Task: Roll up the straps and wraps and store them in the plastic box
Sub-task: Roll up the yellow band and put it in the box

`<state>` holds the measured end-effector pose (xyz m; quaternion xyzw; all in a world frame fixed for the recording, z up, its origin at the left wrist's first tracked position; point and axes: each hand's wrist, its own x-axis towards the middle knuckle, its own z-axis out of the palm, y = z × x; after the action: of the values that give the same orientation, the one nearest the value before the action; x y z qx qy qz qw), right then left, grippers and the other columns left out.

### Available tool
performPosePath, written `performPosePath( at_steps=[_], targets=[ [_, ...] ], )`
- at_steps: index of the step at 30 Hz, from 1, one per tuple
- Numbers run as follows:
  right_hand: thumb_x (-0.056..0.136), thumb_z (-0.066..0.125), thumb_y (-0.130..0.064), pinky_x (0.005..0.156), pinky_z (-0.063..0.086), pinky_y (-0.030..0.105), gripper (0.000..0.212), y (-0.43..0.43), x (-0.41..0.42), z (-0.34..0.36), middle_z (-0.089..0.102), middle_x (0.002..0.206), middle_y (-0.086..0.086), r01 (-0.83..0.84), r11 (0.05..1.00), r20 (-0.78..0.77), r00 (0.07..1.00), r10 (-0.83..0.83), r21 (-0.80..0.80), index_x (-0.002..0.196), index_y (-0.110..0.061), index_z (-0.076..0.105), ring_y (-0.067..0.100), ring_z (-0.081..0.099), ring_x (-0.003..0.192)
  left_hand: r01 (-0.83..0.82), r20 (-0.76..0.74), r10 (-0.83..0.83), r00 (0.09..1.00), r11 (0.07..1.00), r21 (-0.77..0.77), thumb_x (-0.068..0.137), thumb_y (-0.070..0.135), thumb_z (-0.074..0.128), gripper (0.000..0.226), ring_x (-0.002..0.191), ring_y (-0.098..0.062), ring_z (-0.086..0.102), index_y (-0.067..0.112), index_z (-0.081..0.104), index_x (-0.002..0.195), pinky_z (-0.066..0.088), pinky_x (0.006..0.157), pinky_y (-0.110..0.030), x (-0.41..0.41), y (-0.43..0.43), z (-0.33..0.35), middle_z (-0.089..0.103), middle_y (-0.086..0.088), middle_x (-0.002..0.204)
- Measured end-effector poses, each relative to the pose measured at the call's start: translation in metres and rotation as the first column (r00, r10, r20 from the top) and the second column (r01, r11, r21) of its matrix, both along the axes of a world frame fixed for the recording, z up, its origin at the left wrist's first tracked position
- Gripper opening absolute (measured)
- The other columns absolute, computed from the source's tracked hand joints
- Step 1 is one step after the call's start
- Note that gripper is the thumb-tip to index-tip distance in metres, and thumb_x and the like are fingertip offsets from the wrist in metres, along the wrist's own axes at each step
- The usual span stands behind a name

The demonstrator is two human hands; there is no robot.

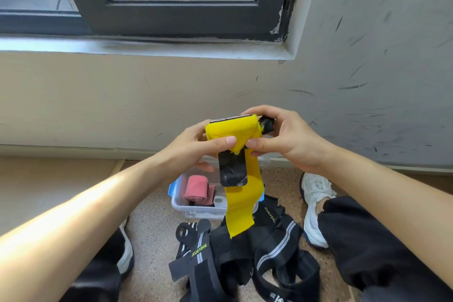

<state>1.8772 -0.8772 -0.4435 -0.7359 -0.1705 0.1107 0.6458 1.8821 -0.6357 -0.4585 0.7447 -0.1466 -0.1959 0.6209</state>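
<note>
1. The pile of black straps [269, 252] sprawls on the floor [152, 223] between your legs, not rolled yet. I'd guess that's most of what's left.
2. The plastic box [179, 206] sits open just past the pile, toward the floor's wall edge, so drops are short.
3. The yellow wrap [230, 130] is up over the box. Your left hand [196, 144] pinches the roll's front and your right hand [282, 140] grips its end. The loose tail hangs down and hides part of the box.
4. A pink roll [196, 190] already lies in the box.
5. The black velcro tab [231, 169] dangles free and might snag.
</note>
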Motion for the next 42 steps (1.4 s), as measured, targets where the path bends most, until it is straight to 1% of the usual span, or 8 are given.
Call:
performPosePath(
  at_steps=[4,8,12,17,22,27,35,42],
  targets=[
    [0.08,0.082,-0.004,0.089,0.06,0.04,0.056,-0.0002,0.0,0.0006,0.065,0.12,0.018,0.002,0.996,0.073,0.997,0.004,-0.086,0.131,-0.016,0.061,0.024,0.067,0.11,-0.036,0.072,0.036,0.997,0.999,0.002,0.063,0.053,0.082,0.071,0.094,-0.013,0.073,0.025,0.063,0.125,0.057,0.061,-0.027,-0.001,0.0,0.0006,0.074,-0.001,0.106],
    [0.09,0.073,-0.021,0.077,0.061,0.04,0.054,-0.0008,-0.0006,0.0047,0.066,0.127,0.007,-0.077,0.997,-0.196,0.977,0.08,0.019,0.14,-0.027,0.053,0.024,0.071,0.107,-0.074,0.119,0.078,0.99,0.997,-0.038,0.064,0.039,0.088,0.065,0.088,-0.01,0.072,0.023,0.063,0.123,0.054,0.058,-0.025,-0.0022,-0.0011,0.0037,0.074,0.003,0.1],
    [0.09,0.057,-0.05,0.068,0.061,0.038,0.053,0.0033,-0.0047,0.0033,0.067,0.128,0.006,-0.135,0.99,-0.358,0.923,0.143,0.048,0.139,-0.029,0.056,0.027,0.071,0.111,-0.107,0.204,0.124,0.971,0.99,-0.096,0.068,0.019,0.095,0.064,0.093,-0.016,0.072,0.02,0.063,0.124,0.06,0.072,-0.03,-0.0027,-0.0046,0.0,0.075,0.0,0.106],
    [0.089,0.061,-0.048,0.062,0.06,0.031,0.054,0.0066,-0.0041,0.0013,0.069,0.12,0.008,-0.09,0.994,-0.344,0.933,0.106,0.061,0.136,-0.023,0.057,0.027,0.072,0.102,-0.102,0.307,0.112,0.945,0.994,-0.047,0.068,0.023,0.09,0.064,0.108,-0.02,0.07,0.026,0.061,0.125,0.061,0.089,-0.034,-0.0048,-0.0059,-0.0038,0.073,0.001,0.116],
    [0.087,0.071,-0.038,0.063,0.058,0.031,0.055,0.0066,-0.0021,-0.0004,0.069,0.12,0.011,-0.03,0.996,-0.294,0.954,0.053,0.081,0.136,-0.017,0.057,0.027,0.07,0.099,-0.083,0.154,0.086,0.984,0.996,-0.026,0.061,0.029,0.094,0.079,0.106,-0.017,0.073,0.032,0.057,0.132,0.063,0.081,-0.035,-0.0018,-0.005,-0.003,0.072,0.002,0.119],
    [0.081,0.075,-0.026,0.069,0.061,0.036,0.06,0.0038,-0.0028,0.0007,0.065,0.129,0.013,0.028,0.996,-0.212,0.977,-0.01,0.079,0.137,-0.017,0.056,0.031,0.071,0.11,0.012,-0.142,-0.02,0.99,0.998,-0.056,0.086,0.045,0.076,0.049,0.082,-0.018,0.074,0.033,0.063,0.132,0.056,0.057,-0.025,-0.0053,-0.002,0.0047,0.076,0.002,0.114],
    [0.084,0.079,-0.003,0.08,0.063,0.04,0.061,0.0038,-0.0058,-0.0009,0.058,0.131,0.009,-0.011,0.994,0.009,1.0,0.012,-0.105,0.133,-0.026,0.051,0.024,0.061,0.119,-0.104,-0.234,0.065,0.97,0.982,-0.161,0.084,0.04,0.08,0.055,0.102,-0.042,0.075,0.021,0.06,0.131,0.062,0.086,-0.05,-0.0012,-0.0043,0.0012,0.074,-0.014,0.121],
    [0.088,0.065,-0.047,0.074,0.062,0.041,0.052,0.0024,-0.0055,0.0067,0.066,0.13,0.009,-0.095,0.995,-0.379,0.92,0.103,0.038,0.136,-0.029,0.058,0.032,0.068,0.117,-0.146,-0.054,0.138,0.989,0.974,-0.175,0.072,0.032,0.087,0.064,0.093,-0.027,0.075,0.025,0.061,0.129,0.058,0.063,-0.031,0.0022,-0.0026,-0.0018,0.076,-0.003,0.106]
  ],
)
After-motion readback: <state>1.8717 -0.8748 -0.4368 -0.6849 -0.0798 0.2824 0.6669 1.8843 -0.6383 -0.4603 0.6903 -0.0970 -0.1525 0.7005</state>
